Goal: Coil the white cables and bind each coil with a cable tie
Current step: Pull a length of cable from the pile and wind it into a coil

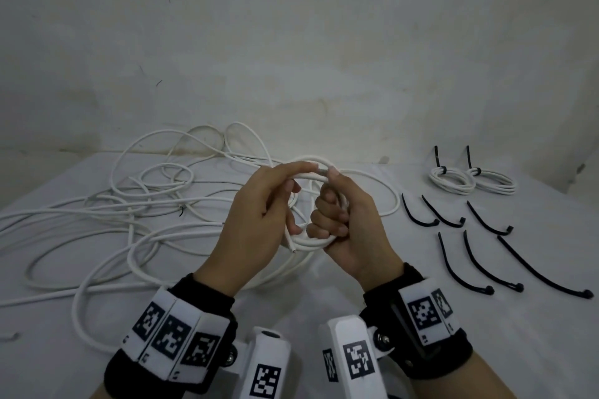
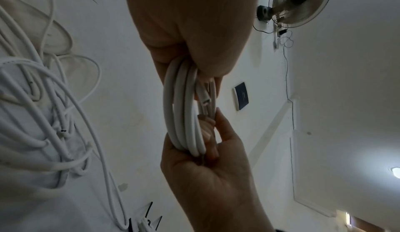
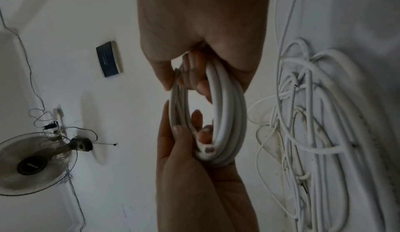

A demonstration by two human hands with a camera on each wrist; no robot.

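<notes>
I hold a small coil of white cable (image 1: 311,243) above the table, between both hands. My left hand (image 1: 272,201) pinches the coil's top and its fingers curl through the loop. My right hand (image 1: 343,220) is fisted round the coil's right side, thumb at the top. A cut cable end (image 1: 291,248) sticks out at the bottom left. In the left wrist view the coil (image 2: 184,116) runs from my left hand (image 2: 194,30) to my right hand (image 2: 207,175). The right wrist view shows the coil (image 3: 229,116), right hand (image 3: 205,22) and left hand (image 3: 190,175).
Loose white cables (image 1: 129,204) sprawl over the left and back of the white table (image 1: 421,317). Several black cable ties (image 1: 470,256) lie at the right. Behind them sit two bound coils (image 1: 450,180) (image 1: 496,183). A wall stands close behind the table.
</notes>
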